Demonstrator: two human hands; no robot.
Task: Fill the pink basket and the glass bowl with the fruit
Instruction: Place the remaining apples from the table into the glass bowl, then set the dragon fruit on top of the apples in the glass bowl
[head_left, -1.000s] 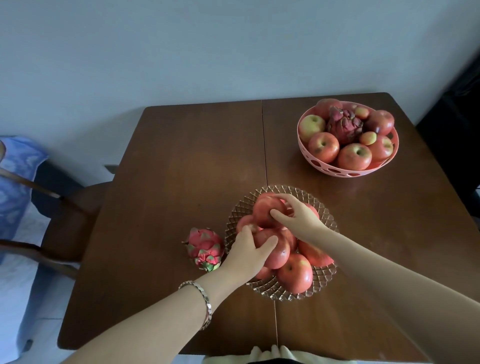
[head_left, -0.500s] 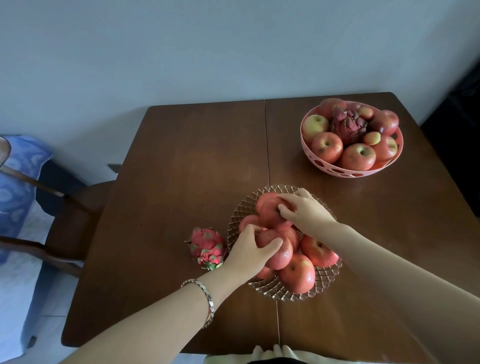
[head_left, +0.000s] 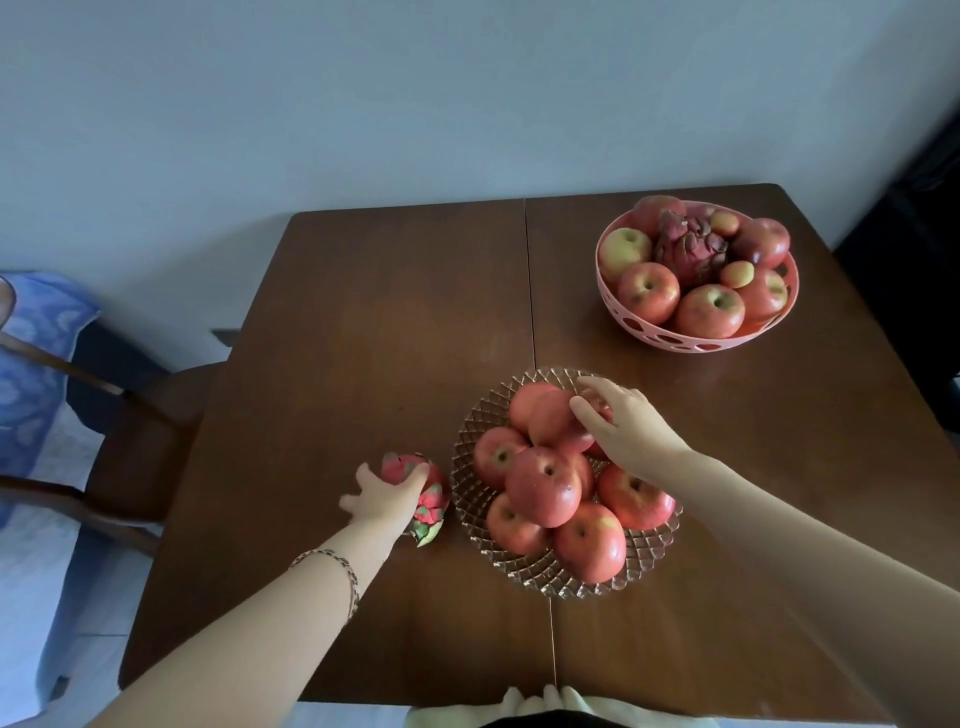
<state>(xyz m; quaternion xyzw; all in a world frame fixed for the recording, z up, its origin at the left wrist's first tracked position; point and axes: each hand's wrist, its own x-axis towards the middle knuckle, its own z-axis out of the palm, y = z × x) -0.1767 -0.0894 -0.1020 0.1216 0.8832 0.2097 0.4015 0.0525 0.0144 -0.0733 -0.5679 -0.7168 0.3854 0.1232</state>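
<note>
The glass bowl (head_left: 470, 512) sits at the table's middle front, piled with several red apples (head_left: 543, 486). My right hand (head_left: 626, 428) lies on the pile's far side, fingers curled round the top apple (head_left: 553, 418). A pink dragon fruit (head_left: 428, 499) lies on the table just left of the bowl; my left hand (head_left: 384, 496) rests over it with fingers curving round its top. The pink basket (head_left: 680, 340) stands at the back right, full of apples and a dark dragon fruit (head_left: 688, 249).
The brown wooden table (head_left: 374, 322) has a seam down its middle and stands against a pale wall. A wooden chair (head_left: 130, 415) with blue cloth stands at the left. A dark object is off the right edge.
My left hand left the apple pile and moved left onto the pink dragon fruit. My right hand shifted slightly toward the far right side of the pile.
</note>
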